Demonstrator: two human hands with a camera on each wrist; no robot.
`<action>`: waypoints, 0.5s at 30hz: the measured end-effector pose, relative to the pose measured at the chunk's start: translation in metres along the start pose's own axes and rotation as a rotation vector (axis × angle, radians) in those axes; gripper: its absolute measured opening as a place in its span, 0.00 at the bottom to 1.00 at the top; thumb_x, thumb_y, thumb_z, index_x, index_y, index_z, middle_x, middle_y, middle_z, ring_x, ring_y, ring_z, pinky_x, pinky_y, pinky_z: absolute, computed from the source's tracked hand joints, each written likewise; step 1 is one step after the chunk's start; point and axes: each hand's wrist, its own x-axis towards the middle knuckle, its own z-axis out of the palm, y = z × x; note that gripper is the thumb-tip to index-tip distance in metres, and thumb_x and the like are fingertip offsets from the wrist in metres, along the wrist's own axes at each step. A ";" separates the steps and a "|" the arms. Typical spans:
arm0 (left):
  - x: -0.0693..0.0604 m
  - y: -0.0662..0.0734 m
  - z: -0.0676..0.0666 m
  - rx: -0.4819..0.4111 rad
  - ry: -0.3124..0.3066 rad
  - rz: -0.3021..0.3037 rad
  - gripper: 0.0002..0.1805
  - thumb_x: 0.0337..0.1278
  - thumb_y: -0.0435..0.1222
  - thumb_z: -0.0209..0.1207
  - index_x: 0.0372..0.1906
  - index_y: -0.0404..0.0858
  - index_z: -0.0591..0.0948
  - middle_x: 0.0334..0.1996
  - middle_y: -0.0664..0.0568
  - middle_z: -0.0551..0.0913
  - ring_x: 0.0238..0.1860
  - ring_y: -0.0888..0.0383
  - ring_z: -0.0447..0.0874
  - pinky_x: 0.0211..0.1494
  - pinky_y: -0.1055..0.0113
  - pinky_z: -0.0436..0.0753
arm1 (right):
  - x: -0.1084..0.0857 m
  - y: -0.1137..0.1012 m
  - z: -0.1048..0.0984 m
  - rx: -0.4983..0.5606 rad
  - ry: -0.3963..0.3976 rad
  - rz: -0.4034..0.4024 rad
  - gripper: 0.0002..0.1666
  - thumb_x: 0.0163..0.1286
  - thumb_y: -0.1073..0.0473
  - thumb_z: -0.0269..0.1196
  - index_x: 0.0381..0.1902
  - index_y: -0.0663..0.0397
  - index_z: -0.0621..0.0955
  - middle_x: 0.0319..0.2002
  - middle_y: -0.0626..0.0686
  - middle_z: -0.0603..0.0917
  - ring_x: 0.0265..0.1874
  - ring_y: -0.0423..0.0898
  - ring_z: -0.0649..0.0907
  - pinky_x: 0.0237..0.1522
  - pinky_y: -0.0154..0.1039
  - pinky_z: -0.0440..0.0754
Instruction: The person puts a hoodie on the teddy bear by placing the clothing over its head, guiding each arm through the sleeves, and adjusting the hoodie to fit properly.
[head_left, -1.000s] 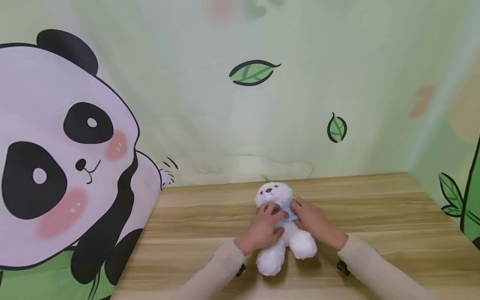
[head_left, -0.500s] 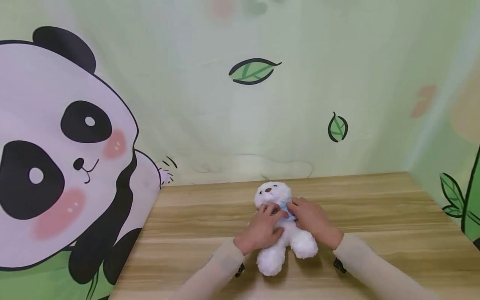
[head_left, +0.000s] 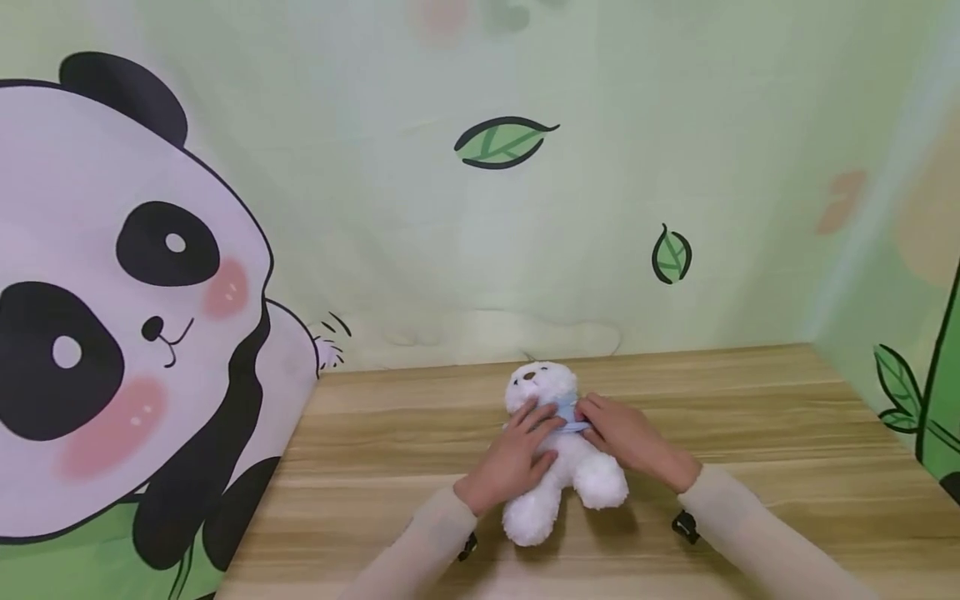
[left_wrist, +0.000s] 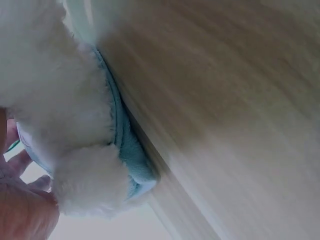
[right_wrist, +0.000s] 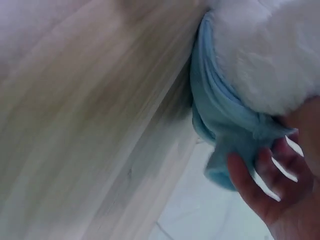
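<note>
A white plush bear (head_left: pixel 542 387) in a blue garment (head_left: pixel 568 410) lies on its back on the table. My left hand (head_left: pixel 504 463) rests on its chest and side with fingers spread. At the other side, my right hand (head_left: pixel 632 437) pinches the garment's edge. In the left wrist view, white fur (left_wrist: pixel 60 95) and blue cloth (left_wrist: pixel 131 155) stand beside part of my left hand (left_wrist: pixel 25 202). In the right wrist view, thumb and fingers of my right hand (right_wrist: pixel 282 190) hold a blue sleeve (right_wrist: pixel 227 157) by the fur (right_wrist: pixel 270 60); the bear's arm there is hidden.
The wooden table (head_left: pixel 390 433) extends around the bear on all sides. Behind it hangs a pale green cloth backdrop (head_left: pixel 375 208) with printed leaves and a large printed panda (head_left: pixel 187 333) at the left.
The fingers of my left hand have straightened and spread, and more of the blue garment shows between the hands. The view has shifted slightly.
</note>
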 end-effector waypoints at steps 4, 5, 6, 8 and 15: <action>0.001 -0.002 -0.002 -0.055 -0.041 -0.001 0.22 0.70 0.40 0.54 0.65 0.41 0.72 0.74 0.48 0.65 0.77 0.42 0.52 0.76 0.51 0.62 | 0.006 -0.008 0.005 -0.137 0.053 0.096 0.19 0.55 0.61 0.73 0.29 0.49 0.70 0.29 0.46 0.70 0.31 0.44 0.72 0.24 0.34 0.70; 0.001 -0.001 -0.003 -0.059 -0.049 -0.003 0.21 0.70 0.40 0.54 0.65 0.41 0.72 0.74 0.49 0.65 0.77 0.43 0.53 0.76 0.52 0.62 | 0.007 -0.009 0.006 -0.167 0.056 0.112 0.21 0.53 0.62 0.74 0.28 0.49 0.70 0.29 0.47 0.70 0.31 0.45 0.71 0.23 0.34 0.69; 0.002 -0.001 -0.003 -0.062 -0.057 -0.003 0.21 0.70 0.40 0.55 0.64 0.41 0.72 0.73 0.49 0.66 0.77 0.43 0.53 0.76 0.52 0.62 | 0.008 -0.010 0.008 -0.189 0.059 0.127 0.22 0.51 0.62 0.75 0.28 0.49 0.69 0.29 0.47 0.70 0.31 0.46 0.71 0.22 0.35 0.69; 0.003 0.000 -0.004 -0.064 -0.064 -0.002 0.21 0.70 0.40 0.55 0.64 0.42 0.72 0.73 0.50 0.66 0.77 0.45 0.53 0.76 0.53 0.62 | 0.008 -0.011 0.009 -0.206 0.065 0.147 0.23 0.49 0.64 0.76 0.27 0.50 0.69 0.28 0.48 0.70 0.31 0.47 0.71 0.21 0.36 0.69; 0.008 0.000 -0.004 -0.035 -0.080 -0.005 0.26 0.72 0.41 0.52 0.71 0.44 0.68 0.73 0.52 0.67 0.77 0.46 0.55 0.76 0.52 0.62 | 0.005 -0.004 0.011 -0.179 0.070 0.180 0.15 0.60 0.66 0.67 0.31 0.49 0.71 0.31 0.48 0.76 0.30 0.50 0.78 0.20 0.38 0.72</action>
